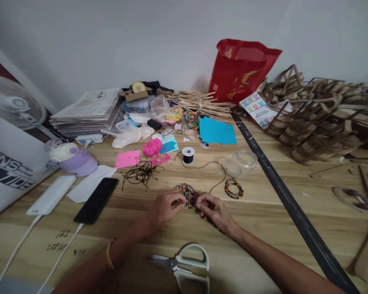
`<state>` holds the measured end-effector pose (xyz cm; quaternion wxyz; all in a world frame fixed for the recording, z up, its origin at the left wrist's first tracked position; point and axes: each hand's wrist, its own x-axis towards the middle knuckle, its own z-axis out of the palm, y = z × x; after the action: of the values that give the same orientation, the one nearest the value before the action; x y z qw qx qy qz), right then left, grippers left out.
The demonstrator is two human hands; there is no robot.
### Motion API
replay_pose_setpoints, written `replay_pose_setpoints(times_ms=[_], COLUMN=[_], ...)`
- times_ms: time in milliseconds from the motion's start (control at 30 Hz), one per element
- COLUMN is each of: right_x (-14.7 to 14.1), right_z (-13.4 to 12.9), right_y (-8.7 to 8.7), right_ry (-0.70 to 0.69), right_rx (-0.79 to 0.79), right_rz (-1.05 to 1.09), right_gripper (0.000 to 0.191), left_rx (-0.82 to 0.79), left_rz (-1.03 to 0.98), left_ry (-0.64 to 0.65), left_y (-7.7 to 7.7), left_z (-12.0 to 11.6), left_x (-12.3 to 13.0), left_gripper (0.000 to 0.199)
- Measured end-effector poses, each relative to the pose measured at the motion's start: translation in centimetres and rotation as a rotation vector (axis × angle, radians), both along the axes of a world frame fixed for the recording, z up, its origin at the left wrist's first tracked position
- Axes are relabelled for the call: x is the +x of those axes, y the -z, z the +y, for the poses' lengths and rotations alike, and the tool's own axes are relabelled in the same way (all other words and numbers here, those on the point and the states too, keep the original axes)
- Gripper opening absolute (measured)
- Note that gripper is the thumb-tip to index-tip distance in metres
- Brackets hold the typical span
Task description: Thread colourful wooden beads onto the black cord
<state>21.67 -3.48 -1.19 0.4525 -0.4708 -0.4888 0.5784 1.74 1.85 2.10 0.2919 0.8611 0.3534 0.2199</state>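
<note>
A small heap of multicoloured beads (187,194) lies on the wooden table between my two hands. My left hand (167,207) is at the heap's left edge, thumb and fingers pinched together; whatever is between the tips is too small to make out. On the other side, my right hand (214,210) pinches a cord, and a short row of threaded beads (217,228) shows beneath it. Black cord (222,168) runs from a white-ended spool (188,156) down to behind the right hand. Two beaded bracelets (234,188) lie to the right, near a clear jar (242,163).
White-handled scissors (191,263) lie in front of me. Cut black cords (141,171) and pink yarn (152,147) are beyond my left hand. A phone (96,201) and power bank (51,195) sit left. Small woven baskets (313,139) crowd the right, past a black strip (282,192).
</note>
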Motion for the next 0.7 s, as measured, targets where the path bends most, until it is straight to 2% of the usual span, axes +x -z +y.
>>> replay_pose_setpoints(times_ms=[133,200,400,700], right_x=[0.1,0.1,0.3,0.3], right_z=[0.1,0.2,0.3,0.3], right_y=[0.3,0.5,0.7,0.5], right_ry=[-0.003,0.001,-0.003,-0.001], right_rx=[-0.003,-0.002,0.041,0.022], right_rz=[0.044,0.070,0.063,0.060], right_gripper=[0.039,0.038,0.036,0.037], left_rx=[0.171,0.243,0.315,0.316], left_rz=[0.189,0.244,0.280,0.307], left_ry=[0.150,0.179,0.165,0.139], left_y=[0.5,0.9,2.1,2.1], left_z=[-0.2,-0.4,-0.6,-1.1], left_x=[0.4,0.6,1.2,2.0], left_gripper=[0.011,0.013,0.010,0.009])
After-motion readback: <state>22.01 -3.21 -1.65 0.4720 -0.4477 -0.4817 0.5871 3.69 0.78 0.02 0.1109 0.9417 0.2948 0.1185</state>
